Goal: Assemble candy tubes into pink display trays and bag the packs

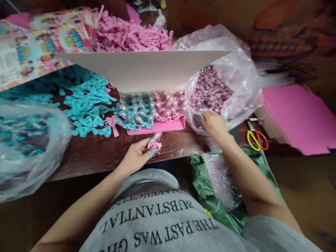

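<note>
My left hand (139,152) is closed at the table's front edge around a pink plastic piece (154,145) with a small clear capsule (156,137) on it. My right hand (214,122) reaches to the front of a clear plastic bag (240,80) full of small pink capsules (210,91). Its fingers are pinched together, and what lies between them is too small to make out. Between the hands stands an open display box (154,126) with a raised white lid (152,66). Teal capsule pieces (136,111) fill its left half, pink ones (170,105) its right.
Loose teal plastic pieces (86,105) lie left of the box, near a bag of teal capsules (34,129). Pink pieces (133,33) are heaped behind the lid beside printed cardboard (49,42). Scissors (256,136) and pink card sheets (299,115) lie at the right.
</note>
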Demonstrator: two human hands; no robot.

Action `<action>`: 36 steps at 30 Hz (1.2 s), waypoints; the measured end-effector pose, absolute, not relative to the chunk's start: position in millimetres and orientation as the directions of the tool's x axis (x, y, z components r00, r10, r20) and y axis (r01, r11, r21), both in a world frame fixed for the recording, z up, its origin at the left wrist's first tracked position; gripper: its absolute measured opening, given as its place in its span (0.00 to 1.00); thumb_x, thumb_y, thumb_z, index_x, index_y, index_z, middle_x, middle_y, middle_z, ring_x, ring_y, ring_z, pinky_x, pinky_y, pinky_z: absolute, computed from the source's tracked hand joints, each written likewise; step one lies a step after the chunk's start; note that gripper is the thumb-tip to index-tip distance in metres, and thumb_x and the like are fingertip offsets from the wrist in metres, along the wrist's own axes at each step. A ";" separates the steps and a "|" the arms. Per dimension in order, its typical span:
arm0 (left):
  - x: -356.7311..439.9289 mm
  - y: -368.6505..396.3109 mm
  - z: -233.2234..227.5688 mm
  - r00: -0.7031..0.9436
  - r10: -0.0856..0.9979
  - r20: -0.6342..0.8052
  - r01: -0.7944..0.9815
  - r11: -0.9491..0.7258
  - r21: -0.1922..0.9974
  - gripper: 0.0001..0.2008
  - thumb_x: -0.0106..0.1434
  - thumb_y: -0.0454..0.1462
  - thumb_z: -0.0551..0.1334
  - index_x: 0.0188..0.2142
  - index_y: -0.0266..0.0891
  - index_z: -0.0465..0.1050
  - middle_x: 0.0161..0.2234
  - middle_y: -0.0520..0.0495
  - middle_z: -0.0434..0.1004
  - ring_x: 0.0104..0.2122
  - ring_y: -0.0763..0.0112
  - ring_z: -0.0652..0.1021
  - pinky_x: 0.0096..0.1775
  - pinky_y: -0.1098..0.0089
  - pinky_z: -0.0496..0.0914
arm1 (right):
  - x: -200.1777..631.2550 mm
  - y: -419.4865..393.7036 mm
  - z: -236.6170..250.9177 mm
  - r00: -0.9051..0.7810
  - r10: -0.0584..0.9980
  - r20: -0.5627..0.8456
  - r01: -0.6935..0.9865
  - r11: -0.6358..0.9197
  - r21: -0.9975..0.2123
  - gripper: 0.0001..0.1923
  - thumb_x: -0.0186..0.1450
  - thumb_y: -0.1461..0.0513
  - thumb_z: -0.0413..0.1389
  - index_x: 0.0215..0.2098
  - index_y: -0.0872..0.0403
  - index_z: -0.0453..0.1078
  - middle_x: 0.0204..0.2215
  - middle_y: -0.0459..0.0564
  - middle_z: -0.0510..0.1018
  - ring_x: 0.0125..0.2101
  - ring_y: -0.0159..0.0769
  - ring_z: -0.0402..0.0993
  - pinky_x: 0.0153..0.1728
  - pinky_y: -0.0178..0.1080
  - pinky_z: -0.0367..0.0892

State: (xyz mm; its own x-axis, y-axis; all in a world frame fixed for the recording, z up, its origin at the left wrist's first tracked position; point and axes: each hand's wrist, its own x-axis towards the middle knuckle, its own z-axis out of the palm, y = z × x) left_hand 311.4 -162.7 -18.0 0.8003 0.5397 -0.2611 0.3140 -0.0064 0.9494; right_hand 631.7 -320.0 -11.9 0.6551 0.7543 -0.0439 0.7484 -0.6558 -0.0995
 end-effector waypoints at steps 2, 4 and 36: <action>313.6 -166.0 -18.1 0.766 0.588 -0.261 0.299 0.033 0.954 0.17 0.63 0.48 0.72 0.46 0.40 0.82 0.45 0.47 0.85 0.45 0.64 0.81 0.53 0.63 0.76 | 614.9 -330.8 -8.1 0.599 0.791 0.127 0.789 -0.556 -0.260 0.19 0.74 0.63 0.56 0.61 0.61 0.74 0.54 0.67 0.80 0.53 0.52 0.80 0.53 0.49 0.75; 316.3 -168.6 -13.9 0.757 0.589 -0.283 0.268 0.116 0.957 0.16 0.61 0.46 0.74 0.43 0.39 0.81 0.42 0.48 0.84 0.42 0.67 0.80 0.49 0.66 0.77 | 587.0 -339.6 1.1 0.495 0.814 0.305 0.813 -0.310 -0.494 0.17 0.74 0.59 0.60 0.59 0.54 0.76 0.51 0.60 0.82 0.49 0.47 0.82 0.51 0.47 0.78; 299.4 -138.5 20.1 0.735 0.559 0.383 0.328 -0.788 0.521 0.19 0.73 0.50 0.63 0.56 0.42 0.73 0.59 0.40 0.79 0.65 0.50 0.74 0.69 0.47 0.65 | 545.6 -304.4 39.2 0.256 0.942 0.217 0.875 -0.131 -0.466 0.15 0.75 0.48 0.58 0.49 0.46 0.80 0.47 0.52 0.86 0.47 0.47 0.83 0.48 0.48 0.76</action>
